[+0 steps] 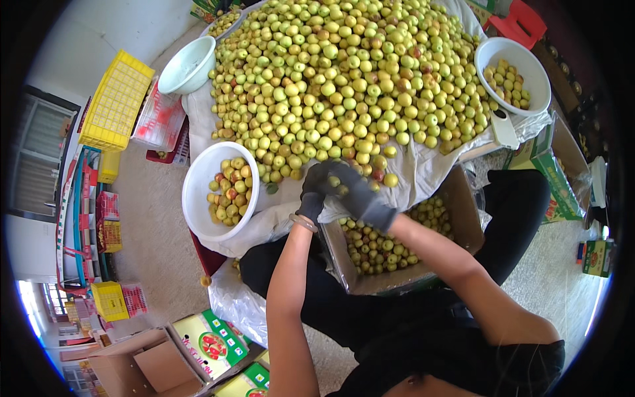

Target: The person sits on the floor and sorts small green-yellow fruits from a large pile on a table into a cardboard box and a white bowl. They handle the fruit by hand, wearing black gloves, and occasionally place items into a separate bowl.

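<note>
On my head view, the two dark-gloved hands are together at the near edge of a great heap of round yellow-green fruit (350,86), which sits on a pale cloth (417,173). The left hand (317,184) is on the heap side, fingers bent, a bracelet (303,223) at its wrist. The right hand (357,196) comes in across from it, glove against glove, and I can see a couple of fruits showing at its fingers. Whether either hand actually grips them, I can't tell from here; the gloves hide it.

Just under my wrists there's a cardboard box (465,208), with plenty more fruit (387,250) inside. To the left, a white bowl (195,182) holds riper-looking, browner ones; beyond it a pale green basin (192,65) stands tilted by the heap. Over at the far right, another white basin (486,61) is partly filled, with a red stool (518,25) behind it. Out on the left side, a yellow crate (118,99) stands well apart from my hands.
</note>
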A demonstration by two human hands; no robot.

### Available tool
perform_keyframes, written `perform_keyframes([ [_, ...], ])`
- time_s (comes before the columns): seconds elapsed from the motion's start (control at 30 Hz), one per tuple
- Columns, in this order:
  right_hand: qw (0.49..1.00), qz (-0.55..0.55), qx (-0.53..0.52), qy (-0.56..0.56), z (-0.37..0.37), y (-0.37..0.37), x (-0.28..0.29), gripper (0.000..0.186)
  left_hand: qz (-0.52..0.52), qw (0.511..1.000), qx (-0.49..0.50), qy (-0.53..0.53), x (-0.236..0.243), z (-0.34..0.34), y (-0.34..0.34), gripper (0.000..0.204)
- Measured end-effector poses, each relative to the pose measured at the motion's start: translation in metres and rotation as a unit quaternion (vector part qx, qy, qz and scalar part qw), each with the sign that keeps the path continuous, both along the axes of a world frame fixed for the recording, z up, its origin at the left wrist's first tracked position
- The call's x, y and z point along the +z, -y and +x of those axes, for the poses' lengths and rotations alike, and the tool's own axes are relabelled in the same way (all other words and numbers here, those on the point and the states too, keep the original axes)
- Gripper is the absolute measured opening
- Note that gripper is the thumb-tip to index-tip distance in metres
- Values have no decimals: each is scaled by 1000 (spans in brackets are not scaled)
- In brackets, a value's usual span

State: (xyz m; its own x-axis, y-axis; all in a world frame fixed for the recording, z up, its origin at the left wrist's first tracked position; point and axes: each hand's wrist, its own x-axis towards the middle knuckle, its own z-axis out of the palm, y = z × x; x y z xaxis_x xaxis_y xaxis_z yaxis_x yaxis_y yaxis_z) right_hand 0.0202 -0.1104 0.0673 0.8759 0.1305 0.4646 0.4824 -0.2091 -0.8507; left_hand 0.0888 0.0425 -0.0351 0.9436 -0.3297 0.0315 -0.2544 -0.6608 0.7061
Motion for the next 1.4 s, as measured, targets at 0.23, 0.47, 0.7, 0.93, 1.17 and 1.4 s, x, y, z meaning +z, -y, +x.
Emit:
perform_keyframes([
  [0.23,971,-104,-144,-159,54,95,-84,40,-143,970,118,-160,30,-1,51,57],
  [0.47,938,-132,111,-300,56,103,-73,47,-261,954,107,-105,24,-38,81,48],
  [0.7,882,-319,190,-291,103,99,-10,51,-190,960,130,-158,25,-61,69,41],
  [0.93,824,-561,-60,50,158,29,-65,44,-492,693,275,-450,31,-8,58,57],
  [1.17,911,-326,241,-74,88,42,-21,33,-665,459,261,-528,43,-35,43,55],
  [1.4,891,-445,-84,31,208,72,-17,35,-466,807,173,-320,46,-19,23,19],
])
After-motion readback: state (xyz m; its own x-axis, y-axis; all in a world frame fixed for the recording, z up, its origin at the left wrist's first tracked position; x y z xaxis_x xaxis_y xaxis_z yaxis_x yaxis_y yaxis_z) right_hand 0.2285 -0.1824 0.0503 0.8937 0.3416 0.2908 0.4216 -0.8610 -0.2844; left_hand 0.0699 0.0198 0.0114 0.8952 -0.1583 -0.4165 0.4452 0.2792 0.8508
